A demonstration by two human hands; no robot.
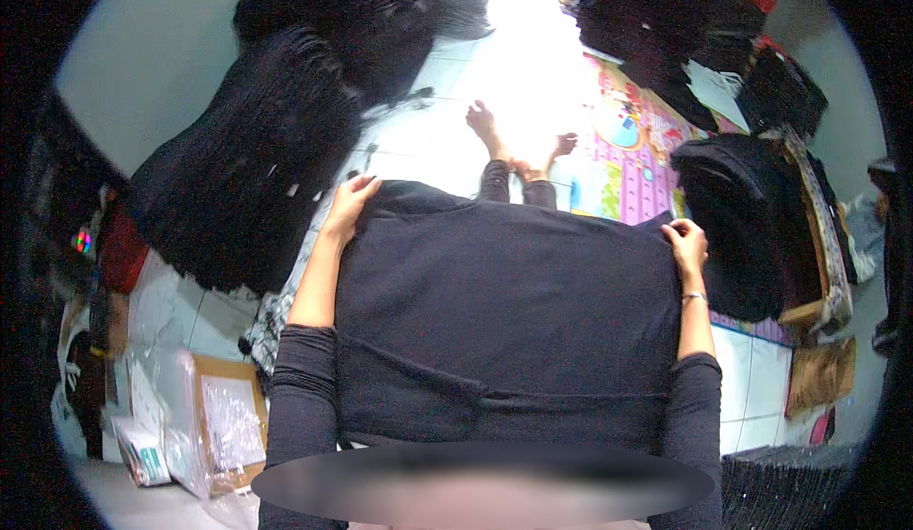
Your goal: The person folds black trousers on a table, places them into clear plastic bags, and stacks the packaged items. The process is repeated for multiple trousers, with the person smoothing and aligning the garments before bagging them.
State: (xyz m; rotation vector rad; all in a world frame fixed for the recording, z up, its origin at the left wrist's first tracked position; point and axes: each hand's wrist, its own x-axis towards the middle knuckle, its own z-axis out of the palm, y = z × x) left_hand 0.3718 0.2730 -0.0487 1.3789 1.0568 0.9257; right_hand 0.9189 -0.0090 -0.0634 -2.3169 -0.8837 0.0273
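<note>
A black garment [514, 302] is spread wide in front of me, with a fold running across its lower part. My left hand [350, 208] pinches its far left corner between thumb and fingers. At the far right corner, the fingers of my right hand [687, 245] are closed on the cloth. The fabric hangs fairly flat between both hands, its far edge slightly slack. Whether it is a shirt or a sweatshirt I cannot tell.
Tall stacks of black clothing [257, 159] lean at the left. More dark clothes [732, 225] lie at the right beside a wooden frame [808, 235]. A colourful mat [637, 149] covers some white tiles. Bare feet [485, 126] show beyond the garment. Plastic-wrapped packages [223, 416] stand lower left.
</note>
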